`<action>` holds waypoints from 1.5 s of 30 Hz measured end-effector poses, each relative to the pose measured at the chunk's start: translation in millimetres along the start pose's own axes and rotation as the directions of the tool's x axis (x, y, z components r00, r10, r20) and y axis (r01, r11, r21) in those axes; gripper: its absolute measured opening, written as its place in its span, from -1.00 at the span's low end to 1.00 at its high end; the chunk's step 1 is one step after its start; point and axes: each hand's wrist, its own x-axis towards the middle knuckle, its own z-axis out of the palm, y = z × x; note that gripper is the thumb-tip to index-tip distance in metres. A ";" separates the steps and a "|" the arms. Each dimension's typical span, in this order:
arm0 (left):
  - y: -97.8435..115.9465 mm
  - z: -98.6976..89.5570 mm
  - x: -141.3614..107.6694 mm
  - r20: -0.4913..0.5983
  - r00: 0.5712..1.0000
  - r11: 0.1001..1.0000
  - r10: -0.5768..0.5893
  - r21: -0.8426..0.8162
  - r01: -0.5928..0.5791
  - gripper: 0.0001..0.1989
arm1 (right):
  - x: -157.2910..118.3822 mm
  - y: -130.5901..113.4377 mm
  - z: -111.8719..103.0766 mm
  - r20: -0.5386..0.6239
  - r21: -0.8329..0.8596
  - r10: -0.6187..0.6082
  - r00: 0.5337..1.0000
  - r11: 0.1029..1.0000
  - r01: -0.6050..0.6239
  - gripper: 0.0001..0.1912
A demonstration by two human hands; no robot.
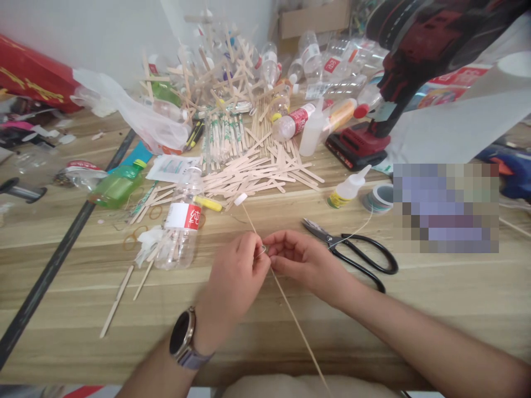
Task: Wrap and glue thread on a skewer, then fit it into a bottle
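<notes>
My left hand (239,271), with a watch on its wrist, is closed around a thin wooden skewer (295,320) near the middle of the table. A white cap (240,199) sits at the skewer's far end. Fingertips of my right hand (301,261) pinch a thin string (352,233) against the skewer, touching the left fingers. A small loop of string shows between the hands. The string runs right, over the black-handled scissors (332,241), to a spool (378,198).
Loose craft sticks (249,177) and a clear bottle (178,232) lie beyond and left of my hands. A glue bottle (346,190) and a red-black power drill (398,72) stand at the right. Plastic bottles (309,50) pile up behind.
</notes>
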 end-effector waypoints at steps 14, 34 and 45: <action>-1.3 -1.2 3.5 0.166 0.965 0.889 -0.205 -0.381 0.254 -0.93 | -0.8 -6.5 1.5 0.027 0.038 0.023 0.999 0.999 -0.024 -0.80; -1.4 4.0 4.4 0.283 0.931 0.756 -0.232 -0.550 0.355 -0.93 | 3.2 -0.2 0.2 -0.127 -0.354 -0.233 0.964 0.919 0.175 -0.84; -3.1 7.0 3.3 0.167 0.965 0.874 -0.202 -0.414 0.255 -0.93 | 7.9 -2.8 0.5 -0.168 -0.181 -0.135 0.976 0.978 0.104 -0.89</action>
